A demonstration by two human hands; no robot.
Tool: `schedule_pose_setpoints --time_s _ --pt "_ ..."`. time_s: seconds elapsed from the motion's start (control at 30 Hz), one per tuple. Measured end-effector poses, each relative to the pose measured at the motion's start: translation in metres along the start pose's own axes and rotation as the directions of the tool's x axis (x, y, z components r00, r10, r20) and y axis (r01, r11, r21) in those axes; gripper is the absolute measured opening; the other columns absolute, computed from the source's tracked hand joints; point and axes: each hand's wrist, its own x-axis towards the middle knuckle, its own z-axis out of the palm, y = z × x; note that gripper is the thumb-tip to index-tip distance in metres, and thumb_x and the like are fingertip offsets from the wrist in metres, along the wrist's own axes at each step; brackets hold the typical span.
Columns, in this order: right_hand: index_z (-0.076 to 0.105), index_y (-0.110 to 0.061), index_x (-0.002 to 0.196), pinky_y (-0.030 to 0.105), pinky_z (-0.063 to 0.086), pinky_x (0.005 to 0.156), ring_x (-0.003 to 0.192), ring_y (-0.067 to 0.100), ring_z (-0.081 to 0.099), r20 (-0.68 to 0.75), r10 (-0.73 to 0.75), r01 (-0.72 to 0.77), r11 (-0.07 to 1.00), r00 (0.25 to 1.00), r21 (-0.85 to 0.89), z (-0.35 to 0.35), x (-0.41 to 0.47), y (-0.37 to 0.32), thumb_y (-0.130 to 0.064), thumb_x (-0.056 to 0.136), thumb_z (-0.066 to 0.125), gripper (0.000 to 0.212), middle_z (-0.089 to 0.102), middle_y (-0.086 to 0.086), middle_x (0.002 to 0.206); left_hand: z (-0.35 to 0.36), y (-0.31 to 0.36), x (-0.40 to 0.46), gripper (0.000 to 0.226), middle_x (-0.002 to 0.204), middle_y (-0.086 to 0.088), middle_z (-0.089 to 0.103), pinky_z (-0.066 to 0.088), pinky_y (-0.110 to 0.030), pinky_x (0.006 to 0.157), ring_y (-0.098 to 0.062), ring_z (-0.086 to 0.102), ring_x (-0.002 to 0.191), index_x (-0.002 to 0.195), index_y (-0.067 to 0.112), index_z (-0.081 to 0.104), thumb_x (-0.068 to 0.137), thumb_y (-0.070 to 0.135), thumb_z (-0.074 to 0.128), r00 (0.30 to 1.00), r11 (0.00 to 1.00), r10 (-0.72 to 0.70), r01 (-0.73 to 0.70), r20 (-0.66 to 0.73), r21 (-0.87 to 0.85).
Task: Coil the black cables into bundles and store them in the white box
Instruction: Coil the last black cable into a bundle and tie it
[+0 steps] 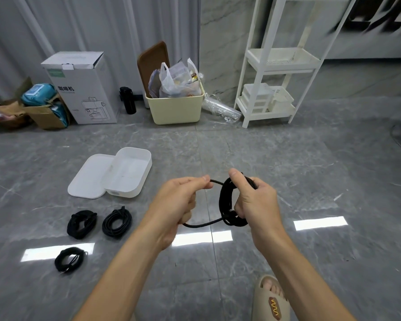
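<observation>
Black cable, soft and light, hangs as a coil above the floor in the right hand; left hand pinches its loose tail. Best held across the loops so they don't spring apart. Three bundles lie near the open box; nothing blocks the way.

Both forearms are bare, with no sleeves, watch or rings showing on the left hand or the right hand. The fingernails are short and plain. One foot shows at the bottom edge in a beige open-toe slipper, thick-soled, with a small hot-dog picture, brown bun and yellow zigzag, on its strap.
</observation>
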Motion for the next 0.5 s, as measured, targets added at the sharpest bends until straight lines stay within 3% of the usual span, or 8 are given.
schedule_pose_setpoints --time_s 0.07,0.13,0.17,0.23,0.33,0.4,0.5 --pt "0.057 -0.012 0.074 0.015 0.031 0.037 0.036 0.005 0.036 -0.004 0.000 0.000 1.000 1.000 0.009 0.000 0.000 -0.001 -0.043 0.087 0.072 0.037 0.037 -0.014 0.041 -0.007 0.001 0.001 0.023 0.046 0.016 0.052 0.033 -0.008 0.049 0.001 0.052 0.045 0.080 0.021 0.078 0.088 0.040 0.069 0.997 0.965 0.080 -0.077 -0.003 0.252" --pt "0.056 -0.012 0.072 0.014 0.030 0.037 0.035 0.004 0.035 -0.025 -0.025 0.025 1.000 0.999 -0.019 0.000 0.000 -0.001 -0.041 0.087 0.073 0.037 0.037 -0.014 0.041 -0.012 0.002 0.001 0.023 0.077 0.020 0.072 0.040 -0.012 0.069 0.015 0.059 0.072 0.079 0.026 0.079 0.086 0.046 0.070 0.994 0.919 0.104 -0.111 0.040 0.379" --pt "0.056 -0.013 0.070 0.014 0.029 0.037 0.035 0.004 0.034 -0.028 -0.022 0.022 1.000 0.999 -0.015 -0.001 0.001 -0.002 -0.041 0.087 0.074 0.037 0.036 -0.014 0.041 -0.014 0.001 0.002 0.023 0.087 0.014 0.074 0.041 -0.013 0.072 0.009 0.061 0.079 0.079 0.028 0.079 0.085 0.047 0.070 0.993 0.908 0.101 -0.115 0.057 0.403" --pt "0.052 -0.018 0.063 0.018 0.025 0.040 0.035 0.008 0.028 -0.002 0.020 -0.020 0.997 1.000 0.070 -0.003 0.001 -0.003 -0.040 0.086 0.075 0.039 0.030 -0.010 0.042 -0.014 -0.001 0.001 0.024 0.080 0.004 0.071 0.039 -0.015 0.066 -0.007 0.060 0.073 0.077 0.029 0.078 0.083 0.051 0.070 0.991 0.886 0.109 -0.131 0.073 0.444" --pt "0.053 -0.017 0.070 0.031 0.025 0.054 0.041 0.013 0.017 0.067 0.081 -0.095 0.961 0.995 0.261 -0.004 0.001 -0.005 -0.036 0.085 0.076 0.033 0.019 -0.004 0.048 -0.010 -0.005 0.002 0.024 0.059 0.012 0.051 0.035 -0.019 0.058 -0.003 0.045 0.057 0.079 0.037 0.075 0.082 0.059 0.067 0.989 0.874 0.133 -0.145 0.059 0.464" --pt "0.060 -0.011 0.090 0.029 0.036 0.056 0.041 0.013 0.017 0.120 0.108 -0.145 0.922 0.987 0.360 -0.003 0.001 -0.008 -0.038 0.082 0.077 0.033 0.017 -0.004 0.046 -0.009 -0.008 0.003 0.019 0.065 0.008 0.057 0.038 -0.021 0.064 -0.004 0.052 0.063 0.081 0.045 0.073 0.082 0.062 0.065 0.990 0.880 0.131 -0.136 0.044 0.454" --pt "0.067 -0.008 0.091 0.026 0.043 0.054 0.038 0.011 0.020 0.213 0.134 -0.220 0.862 0.968 0.456 -0.004 0.000 -0.010 -0.048 0.077 0.073 0.043 0.017 -0.004 0.044 -0.006 -0.011 0.003 0.014 0.085 0.020 0.073 0.042 -0.016 0.074 0.006 0.062 0.082 0.083 0.048 0.074 0.082 0.060 0.067 0.990 0.900 0.135 -0.141 0.043 0.413"
